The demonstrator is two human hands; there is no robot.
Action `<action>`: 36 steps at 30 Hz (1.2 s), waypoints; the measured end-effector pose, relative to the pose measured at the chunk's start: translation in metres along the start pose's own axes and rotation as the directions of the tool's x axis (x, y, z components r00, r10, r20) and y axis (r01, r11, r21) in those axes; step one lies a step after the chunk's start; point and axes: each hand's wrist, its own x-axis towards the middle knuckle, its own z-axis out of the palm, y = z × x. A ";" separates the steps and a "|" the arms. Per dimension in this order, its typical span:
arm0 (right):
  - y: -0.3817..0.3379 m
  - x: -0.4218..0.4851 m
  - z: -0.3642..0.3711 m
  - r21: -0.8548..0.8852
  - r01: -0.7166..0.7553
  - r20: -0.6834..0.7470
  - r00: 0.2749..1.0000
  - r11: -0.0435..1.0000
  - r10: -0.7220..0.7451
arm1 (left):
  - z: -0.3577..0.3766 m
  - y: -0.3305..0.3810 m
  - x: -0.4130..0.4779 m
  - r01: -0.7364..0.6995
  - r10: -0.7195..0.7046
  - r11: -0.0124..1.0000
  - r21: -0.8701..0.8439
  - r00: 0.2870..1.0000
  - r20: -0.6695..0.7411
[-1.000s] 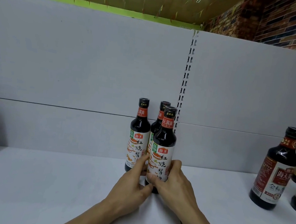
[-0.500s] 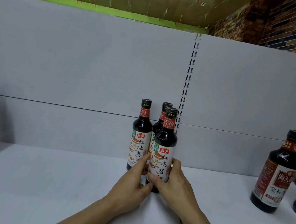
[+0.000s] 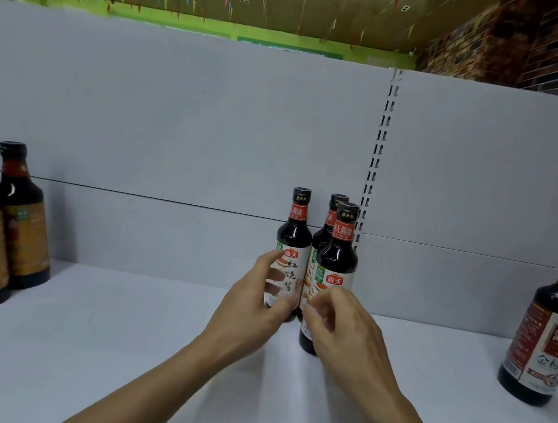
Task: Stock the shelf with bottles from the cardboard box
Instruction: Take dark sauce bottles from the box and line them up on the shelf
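**Three soy sauce bottles grouped on the shelf, both hands at their labels**

Three dark glass bottles with white labels and red neck bands stand upright in a tight cluster on the white shelf board [image 3: 120,332]: a front bottle [image 3: 337,252], a left bottle [image 3: 294,237] and a rear bottle [image 3: 330,216] mostly hidden behind them. The left hand [image 3: 253,308] sits at the left bottle's label with its fingers spread and loosely curved, gripping nothing that I can see. The right hand [image 3: 344,332] has its fingers curled in at the front bottle's lower label, but blur hides whether they pinch it.

Full glass like this is probably heavy, rigid, smooth and breakable. The safest hold is likely round the wide labelled body, not the narrow neck, and it should be set down gently so it does not knock its neighbours.

The cardboard box is out of view. The bases of the left and front bottles are covered by the hands. Gold-labelled bottles [image 3: 25,219] at the left edge and a red-labelled bottle [image 3: 547,329] at the right are cut off
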 end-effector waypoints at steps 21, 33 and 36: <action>-0.267 -0.103 0.161 0.470 0.280 0.405 0.774 0.837 -0.486 | -0.272 -0.020 -0.248 0.368 -0.222 0.913 0.179 0.813 -0.539; -0.393 -0.244 0.250 0.700 0.276 0.531 0.414 0.658 -0.739 | -0.346 -0.030 -0.453 0.688 -0.389 0.724 0.040 0.456 -0.801; -0.413 -0.278 0.272 0.743 0.261 0.547 0.293 0.616 -0.784 | -0.348 -0.034 -0.493 0.745 -0.409 0.666 -0.023 0.340 -0.847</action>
